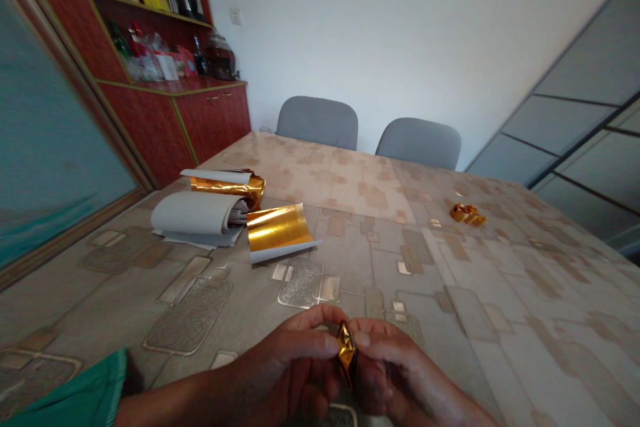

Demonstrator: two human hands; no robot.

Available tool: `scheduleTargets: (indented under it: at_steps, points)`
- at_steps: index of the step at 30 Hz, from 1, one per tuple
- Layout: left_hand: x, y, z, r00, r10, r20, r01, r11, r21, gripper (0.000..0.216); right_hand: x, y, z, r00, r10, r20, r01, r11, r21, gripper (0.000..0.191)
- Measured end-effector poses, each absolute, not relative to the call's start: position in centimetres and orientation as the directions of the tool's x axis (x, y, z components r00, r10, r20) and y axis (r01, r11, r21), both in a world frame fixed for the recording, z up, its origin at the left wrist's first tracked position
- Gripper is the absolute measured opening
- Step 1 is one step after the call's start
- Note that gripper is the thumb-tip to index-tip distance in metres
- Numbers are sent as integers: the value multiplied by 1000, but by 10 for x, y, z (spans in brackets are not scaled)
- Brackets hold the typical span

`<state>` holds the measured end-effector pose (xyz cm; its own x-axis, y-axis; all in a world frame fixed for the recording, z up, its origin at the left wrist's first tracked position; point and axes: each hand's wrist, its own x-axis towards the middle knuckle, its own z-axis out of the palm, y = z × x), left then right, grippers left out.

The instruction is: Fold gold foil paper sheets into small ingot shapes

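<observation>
Between my two hands, above the near edge of the table, is a small folded piece of gold foil paper point(346, 352), narrow and pointed at its lower end. My left hand point(305, 353) pinches its left side between thumb and fingers. From the other side, the thumb and fingers of my right hand point(385, 353) grip it too. Farther off lies a curled gold foil sheet point(277, 230) with a pale underside. Left of that sheet rests a rolled stack of white-backed paper point(195, 212), and behind it more crumpled gold foil paper point(225, 183).
The table point(350, 267) has a patterned cover. Some small folded gold pieces point(467, 214) sit at its right. Two grey chairs point(317, 121) stand at the far edge, before a white wall. A red cabinet point(210, 113) with bottles and boxes fills the back left.
</observation>
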<state>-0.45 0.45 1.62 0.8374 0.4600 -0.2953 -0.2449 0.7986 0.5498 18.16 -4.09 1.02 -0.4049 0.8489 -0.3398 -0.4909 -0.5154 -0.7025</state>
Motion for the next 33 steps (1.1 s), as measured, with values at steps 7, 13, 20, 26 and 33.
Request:
scheduleTargets:
  at_steps: [7,13,20,26,33]
  points:
    - [-4,3,9,770,538,-343,-214,724,656,31,180,-42,8,-366,869,-332,-430,-474,-768,35]
    - [4,3,10,703,582,-409,-83,638,765,33,178,-43,3,-414,855,-314,-386,-477,-790,40]
    - [-3,1,20,742,506,-441,-96,730,677,30,177,-44,6,-402,856,-324,-396,-482,-782,41]
    - [1,3,19,676,568,-470,-32,660,751,31,179,-44,3,-438,837,-327,-382,-503,-776,40]
    - [1,3,22,735,523,-431,-116,725,679,27,177,-43,6,-378,867,-324,-395,-468,-791,42]
